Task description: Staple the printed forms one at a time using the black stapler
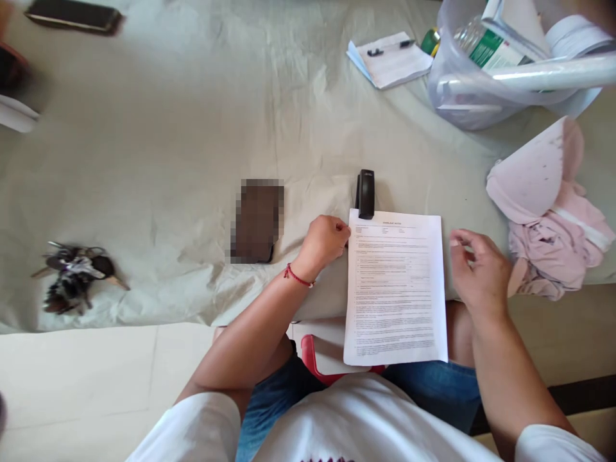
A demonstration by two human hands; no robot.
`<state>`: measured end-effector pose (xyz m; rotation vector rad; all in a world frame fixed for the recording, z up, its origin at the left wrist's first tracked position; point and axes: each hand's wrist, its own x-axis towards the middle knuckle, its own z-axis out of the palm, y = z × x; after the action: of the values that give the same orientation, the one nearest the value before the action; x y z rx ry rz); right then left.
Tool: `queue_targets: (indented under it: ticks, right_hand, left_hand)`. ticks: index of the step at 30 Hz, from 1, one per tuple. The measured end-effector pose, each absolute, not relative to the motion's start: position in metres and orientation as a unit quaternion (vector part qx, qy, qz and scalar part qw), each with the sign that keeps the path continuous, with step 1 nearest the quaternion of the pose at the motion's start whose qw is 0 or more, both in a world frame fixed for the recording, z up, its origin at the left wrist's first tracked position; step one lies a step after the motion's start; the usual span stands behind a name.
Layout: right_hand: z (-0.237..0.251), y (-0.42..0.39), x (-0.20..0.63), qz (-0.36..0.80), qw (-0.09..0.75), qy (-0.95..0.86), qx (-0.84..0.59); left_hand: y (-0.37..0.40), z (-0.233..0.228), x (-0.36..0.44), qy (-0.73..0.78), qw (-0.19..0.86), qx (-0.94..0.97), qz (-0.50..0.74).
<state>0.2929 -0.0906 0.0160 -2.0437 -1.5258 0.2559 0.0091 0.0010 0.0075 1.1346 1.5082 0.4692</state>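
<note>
A printed paper sheet (395,289) lies on the cloth-covered table (192,147), its lower half hanging over the near edge above my lap. My left hand (323,242) rests in a loose fist at the sheet's upper left edge, touching it. A black stapler (366,193) stands just beyond the sheet's top left corner, close to that hand. My right hand (476,269) hovers to the right of the sheet, fingers curled and slightly blurred, with nothing clearly in it.
A dark phone (257,221) lies left of my left hand, and a bunch of keys (74,274) further left. A clear plastic basket (486,70) with bottles and rolls, a notepad with pen (392,59) and pink cloth (553,212) sit to the right. Another phone (74,15) lies far left.
</note>
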Motion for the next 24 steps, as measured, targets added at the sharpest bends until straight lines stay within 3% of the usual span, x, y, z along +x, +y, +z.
queue_targets:
  ticks: [3, 9, 15, 24]
  right_hand:
    - [0.022, -0.077, 0.267, 0.092, 0.292, -0.674, -0.673]
    - [0.014, -0.049, 0.224, 0.124, 0.186, -0.811, -0.541]
    - [0.003, -0.033, 0.22, 0.108, 0.115, -0.835, -0.528]
    - [-0.002, -0.037, 0.217, 0.075, 0.089, -0.839, -0.531]
  left_hand:
    - [0.001, 0.008, 0.009, 0.644, 0.556, 0.491, 0.19]
    - [0.004, 0.004, 0.012, 0.648, 0.544, 0.497, 0.192]
    - [0.005, 0.003, 0.015, 0.653, 0.548, 0.485, 0.193]
    - [0.007, 0.001, 0.015, 0.655, 0.561, 0.466, 0.195]
